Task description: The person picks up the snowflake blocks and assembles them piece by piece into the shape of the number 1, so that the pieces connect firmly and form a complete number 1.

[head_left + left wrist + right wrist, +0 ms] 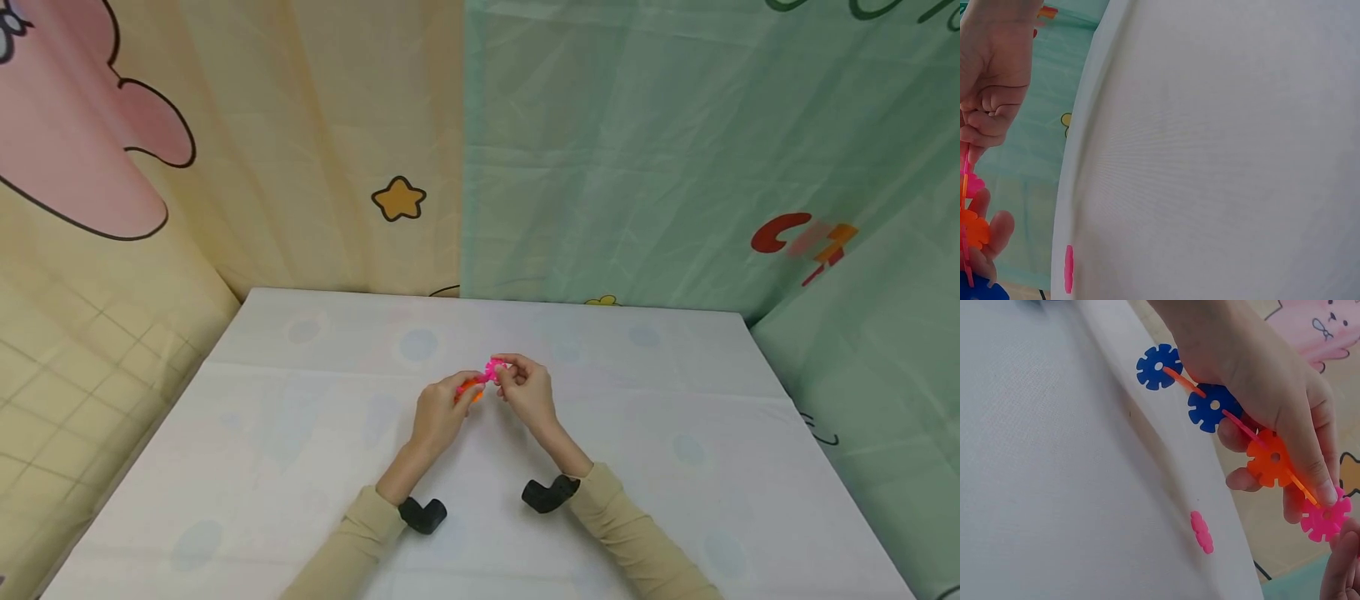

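My left hand (438, 414) pinches a chain of notched plastic discs. In the right wrist view, two blue discs (1214, 405) dangle at one end, linked by orange and pink discs to an orange disc (1269, 459). Beyond it, past another orange disc seen edge-on, comes a pink disc (1321, 520) close to the left thumb. My right hand (529, 394) holds the pink end of the chain between thumb and fingers, near the left fingertips. Only a few right fingers (1342, 565) show at that view's edge. Fingers hide part of the chain.
A loose pink disc (1069, 269) lies on the white-covered table (300, 467), apart from the chain. Behind the table's far edge hang a yellow curtain (330, 150) and a green curtain (637, 150). Black wrist devices (423, 517) sit at both cuffs.
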`<act>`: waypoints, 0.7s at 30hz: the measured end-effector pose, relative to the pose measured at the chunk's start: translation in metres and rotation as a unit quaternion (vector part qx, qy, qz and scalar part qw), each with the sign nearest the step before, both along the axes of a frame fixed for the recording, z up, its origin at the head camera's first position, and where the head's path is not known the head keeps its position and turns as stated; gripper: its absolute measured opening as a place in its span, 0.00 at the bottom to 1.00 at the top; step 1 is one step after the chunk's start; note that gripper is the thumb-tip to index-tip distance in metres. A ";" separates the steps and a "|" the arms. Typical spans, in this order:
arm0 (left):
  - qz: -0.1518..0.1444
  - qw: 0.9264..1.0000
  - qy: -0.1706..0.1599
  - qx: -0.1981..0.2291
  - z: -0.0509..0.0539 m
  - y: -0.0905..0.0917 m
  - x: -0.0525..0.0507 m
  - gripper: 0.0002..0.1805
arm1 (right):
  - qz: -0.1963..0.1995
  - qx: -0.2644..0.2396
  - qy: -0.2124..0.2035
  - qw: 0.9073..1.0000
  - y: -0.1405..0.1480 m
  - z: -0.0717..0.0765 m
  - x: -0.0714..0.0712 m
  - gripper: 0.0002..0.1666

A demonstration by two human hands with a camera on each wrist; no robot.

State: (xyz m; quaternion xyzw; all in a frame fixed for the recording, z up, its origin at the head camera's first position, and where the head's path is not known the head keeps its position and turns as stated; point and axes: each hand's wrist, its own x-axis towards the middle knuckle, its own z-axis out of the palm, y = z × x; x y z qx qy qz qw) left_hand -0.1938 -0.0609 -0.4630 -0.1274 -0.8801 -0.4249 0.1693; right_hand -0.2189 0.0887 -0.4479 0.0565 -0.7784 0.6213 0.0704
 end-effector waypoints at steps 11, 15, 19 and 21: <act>0.000 1.000 -0.011 -0.009 0.005 0.001 -0.003 0.14 | 0.029 0.020 -0.031 0.999 0.010 0.018 0.003 0.13; 0.003 1.000 -0.015 -0.023 0.007 0.002 -0.004 0.15 | 0.037 0.036 -0.036 0.998 0.011 0.038 0.012 0.13; 0.006 0.999 -0.027 -0.022 0.009 0.004 -0.004 0.15 | 0.039 0.041 -0.044 0.997 0.012 0.044 0.014 0.14; 0.008 0.999 -0.032 -0.018 0.009 0.004 -0.004 0.15 | 0.040 0.045 -0.039 0.997 0.012 0.044 0.014 0.14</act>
